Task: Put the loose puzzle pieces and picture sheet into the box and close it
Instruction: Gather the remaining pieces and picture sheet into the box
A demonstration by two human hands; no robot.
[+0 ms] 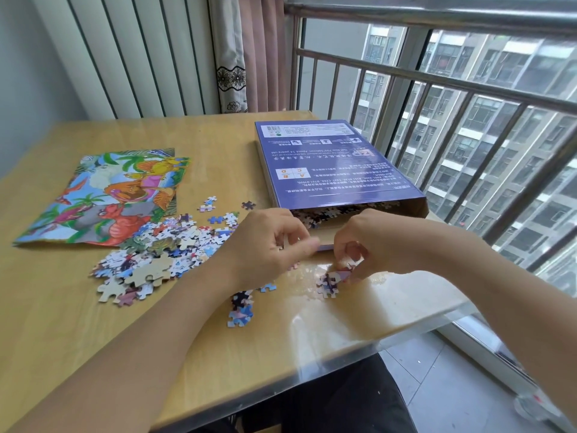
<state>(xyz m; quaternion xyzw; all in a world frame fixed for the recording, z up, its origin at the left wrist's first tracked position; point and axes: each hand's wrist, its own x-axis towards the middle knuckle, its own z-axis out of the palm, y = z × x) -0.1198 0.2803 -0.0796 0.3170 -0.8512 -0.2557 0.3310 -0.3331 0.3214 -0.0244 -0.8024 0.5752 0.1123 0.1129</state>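
**Box open, pieces and sheet on the table**

My puzzle box (331,164) is blue-violet with white print and lies flat, back face up, at the far right. Its near end gapes open, a brown flap folded aside, and pieces show inside the mouth. The picture sheet (106,198) lies flat at the left, well apart from the box, bright with cartoon dinosaurs and palms. The big heap of loose pieces (156,257) spreads just in front of the sheet, overlapping its near corner, some pieces face down. A small clump (241,307) lies near the front edge, and another cluster (331,284) lies just before the box's mouth.
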